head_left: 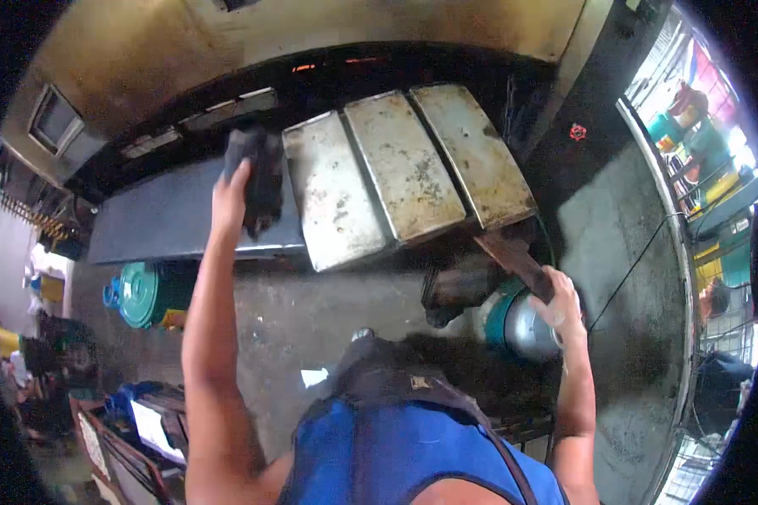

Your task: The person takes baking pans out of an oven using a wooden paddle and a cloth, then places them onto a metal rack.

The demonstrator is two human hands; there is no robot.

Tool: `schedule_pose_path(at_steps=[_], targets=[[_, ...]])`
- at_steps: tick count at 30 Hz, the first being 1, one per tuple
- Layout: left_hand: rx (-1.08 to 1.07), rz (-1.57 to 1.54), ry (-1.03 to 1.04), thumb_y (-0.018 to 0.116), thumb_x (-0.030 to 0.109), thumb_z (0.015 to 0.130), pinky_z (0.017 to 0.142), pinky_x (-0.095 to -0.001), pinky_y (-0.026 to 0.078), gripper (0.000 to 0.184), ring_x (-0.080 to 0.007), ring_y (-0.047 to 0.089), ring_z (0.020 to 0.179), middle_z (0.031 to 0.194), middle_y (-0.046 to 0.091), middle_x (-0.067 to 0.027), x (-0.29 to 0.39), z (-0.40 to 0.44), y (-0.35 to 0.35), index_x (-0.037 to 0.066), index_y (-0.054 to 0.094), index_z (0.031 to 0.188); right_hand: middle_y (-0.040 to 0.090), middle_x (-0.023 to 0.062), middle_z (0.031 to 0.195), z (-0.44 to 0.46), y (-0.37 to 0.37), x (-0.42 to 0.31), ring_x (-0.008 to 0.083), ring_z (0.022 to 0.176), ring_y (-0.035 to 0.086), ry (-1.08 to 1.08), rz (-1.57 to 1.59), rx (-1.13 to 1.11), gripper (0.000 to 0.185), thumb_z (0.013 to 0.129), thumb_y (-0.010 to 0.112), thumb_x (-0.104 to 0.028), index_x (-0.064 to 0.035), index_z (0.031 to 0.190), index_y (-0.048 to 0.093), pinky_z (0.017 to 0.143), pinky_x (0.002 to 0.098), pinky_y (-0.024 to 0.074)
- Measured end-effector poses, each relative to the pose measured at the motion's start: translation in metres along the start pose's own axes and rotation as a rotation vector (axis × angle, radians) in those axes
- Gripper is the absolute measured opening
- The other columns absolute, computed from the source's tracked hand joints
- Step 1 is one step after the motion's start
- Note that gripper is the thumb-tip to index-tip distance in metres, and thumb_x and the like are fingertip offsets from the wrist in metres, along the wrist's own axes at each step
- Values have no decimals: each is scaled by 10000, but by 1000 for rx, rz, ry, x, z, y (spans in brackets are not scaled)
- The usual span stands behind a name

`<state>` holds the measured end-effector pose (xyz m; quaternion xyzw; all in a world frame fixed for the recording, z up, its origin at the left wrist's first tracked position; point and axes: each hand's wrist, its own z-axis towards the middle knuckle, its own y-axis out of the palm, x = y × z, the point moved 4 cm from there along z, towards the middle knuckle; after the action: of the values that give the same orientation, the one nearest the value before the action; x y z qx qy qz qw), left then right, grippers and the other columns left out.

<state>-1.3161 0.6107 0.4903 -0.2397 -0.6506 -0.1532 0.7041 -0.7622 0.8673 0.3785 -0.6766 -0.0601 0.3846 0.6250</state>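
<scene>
My left hand (231,200) is closed around a dark cloth (261,177), blurred by motion, held above the dark bench (164,210) just left of the metal trays. Three worn metal trays (337,198) lie side by side, the middle one (408,168) and the right one (473,156) stained with brown spots. On the right, my right hand (561,307) grips the near end of a dark brown flat piece (518,257), whose far end reaches toward the lower edge of the right tray.
A silver and teal round tank (526,326) stands below my right hand. Left of centre is a green round lid (139,295). A red valve knob (578,132) shows at the upper right. A wooden crate (114,446) holds papers at the lower left. A person (703,147) is beyond the right-hand grille.
</scene>
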Motion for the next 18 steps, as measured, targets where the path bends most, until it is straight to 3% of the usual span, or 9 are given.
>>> schedule_pose_path(at_steps=[1,2,3,4,5,8,12,14,18], targets=[[-18,-121,-218,572,456,939,747,-356,526,520,-203,672,863,996,694,-131,-47,-13,-18,-18,646,1138,607,193,1232,11,2,3,353,1142,575,63,-6,-27,615,668,801,-336,-89,1201,618,964,428,470],[-26,-174,-227,562,492,933,765,-350,519,556,-226,660,888,1039,687,-145,-74,-38,-23,-8,640,1164,607,193,1232,22,2,-2,353,1142,575,55,3,-37,615,668,801,-336,-89,1201,618,964,428,470],[-11,-253,-395,559,496,937,783,-332,506,564,-233,647,881,1021,692,-127,-70,-77,-9,2,630,1199,641,207,1136,31,5,-7,369,1069,608,113,-60,-127,604,658,802,-338,-73,1170,621,921,435,491],[37,-222,-433,545,500,947,795,-346,499,549,-242,641,867,1010,687,-127,-83,-94,-7,15,636,1187,676,220,1039,34,10,-9,384,996,641,170,-124,-216,594,648,803,-340,-57,1139,623,879,443,512],[71,-232,-385,543,503,951,833,-363,489,561,-245,630,933,1066,668,-129,-60,-118,18,10,620,1207,692,223,896,33,10,-7,406,885,662,93,-94,-145,558,633,796,-308,-44,1093,623,812,460,529],[-110,-237,-280,582,462,947,871,-334,468,537,-177,585,985,1133,632,-74,-78,-125,48,8,581,1235,694,218,904,23,14,-10,400,900,662,106,-59,-184,518,639,785,-296,-48,1064,624,824,463,523],[-30,-133,-256,613,403,942,842,-313,471,466,-146,579,950,1074,632,-48,-46,-124,64,34,586,1226,690,231,893,-2,20,-15,414,882,662,131,-20,-122,523,625,795,-282,-39,1056,624,802,474,528],[-74,-40,-345,627,343,940,815,-307,476,397,-134,579,932,1037,629,-33,-44,-122,58,53,592,1209,682,246,917,-19,23,-17,383,930,669,195,87,-133,534,591,805,-262,-15,1031,631,801,439,523],[-97,32,-324,668,257,917,735,-291,495,353,-123,596,827,959,639,-30,-31,-115,51,3,605,1155,689,241,948,-18,46,-68,381,937,671,284,175,-171,525,577,789,-253,11,1003,631,817,425,524]])
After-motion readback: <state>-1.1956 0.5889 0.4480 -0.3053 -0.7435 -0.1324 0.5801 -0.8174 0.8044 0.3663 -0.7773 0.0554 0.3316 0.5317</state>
